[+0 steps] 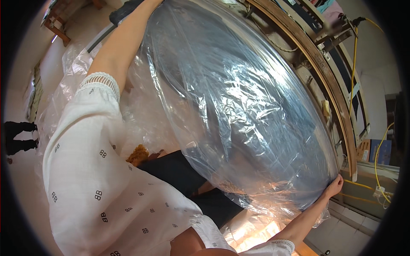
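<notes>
A large sheet of clear, crinkled plastic film (252,98) stretches across the middle, shining with reflections over a blue-grey surface beneath it. My right hand (335,186) is closed on the film's edge at the lower right, beside the end of a curved wooden rail (316,64). My left forearm (124,47) reaches up along the film's left side and leaves the picture at the top, so the left hand is out of sight. More loose film (145,115) hangs in folds between my left arm and my body.
Past the rail runs a machine frame with a clamp-like bracket (337,40) and a yellow cable (355,68). A blue-and-brown box (378,151) sits at the right. A wooden stool (57,25) stands far left. A fuzzy orange-brown thing (139,154) lies near my lap.
</notes>
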`<state>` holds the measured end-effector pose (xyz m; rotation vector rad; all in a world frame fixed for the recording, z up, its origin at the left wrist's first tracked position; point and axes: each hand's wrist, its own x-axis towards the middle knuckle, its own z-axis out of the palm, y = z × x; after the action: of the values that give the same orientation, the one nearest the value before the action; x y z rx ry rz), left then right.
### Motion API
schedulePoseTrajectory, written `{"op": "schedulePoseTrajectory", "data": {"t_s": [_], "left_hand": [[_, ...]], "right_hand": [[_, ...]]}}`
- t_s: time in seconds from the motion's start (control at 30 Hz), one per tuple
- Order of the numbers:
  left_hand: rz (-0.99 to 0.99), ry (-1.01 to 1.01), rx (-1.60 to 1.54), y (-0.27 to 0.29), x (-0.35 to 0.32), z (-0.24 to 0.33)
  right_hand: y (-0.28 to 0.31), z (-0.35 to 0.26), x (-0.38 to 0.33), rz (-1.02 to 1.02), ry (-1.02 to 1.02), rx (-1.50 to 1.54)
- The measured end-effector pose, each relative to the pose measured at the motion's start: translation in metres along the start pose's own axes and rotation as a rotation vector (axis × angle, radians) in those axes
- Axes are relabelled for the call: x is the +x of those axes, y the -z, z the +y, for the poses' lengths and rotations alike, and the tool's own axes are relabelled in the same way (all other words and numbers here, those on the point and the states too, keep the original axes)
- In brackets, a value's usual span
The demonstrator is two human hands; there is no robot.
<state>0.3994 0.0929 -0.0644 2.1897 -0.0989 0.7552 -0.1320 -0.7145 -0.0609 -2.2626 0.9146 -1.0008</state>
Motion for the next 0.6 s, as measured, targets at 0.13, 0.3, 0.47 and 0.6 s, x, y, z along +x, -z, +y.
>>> {"op": "schedulePoseTrajectory", "data": {"t_s": [0.13,0.3,0.47,0.6], "left_hand": [[0.025,0.149,-0.015,-0.005,-0.004,0.005],[0.065,0.171,0.021,-0.008,-0.008,0.015],[0.212,0.223,-0.537,0.009,0.004,-0.027],[0.25,0.414,-0.893,0.012,-0.021,0.044]], "right_hand": [[0.002,-0.013,-0.007,0.063,0.015,-0.079],[0.013,-0.001,-0.004,0.197,0.108,-0.372],[-0.011,-0.005,-0.005,0.217,0.134,-0.208],[0.012,-0.004,-0.012,0.223,0.079,-0.235]]}}
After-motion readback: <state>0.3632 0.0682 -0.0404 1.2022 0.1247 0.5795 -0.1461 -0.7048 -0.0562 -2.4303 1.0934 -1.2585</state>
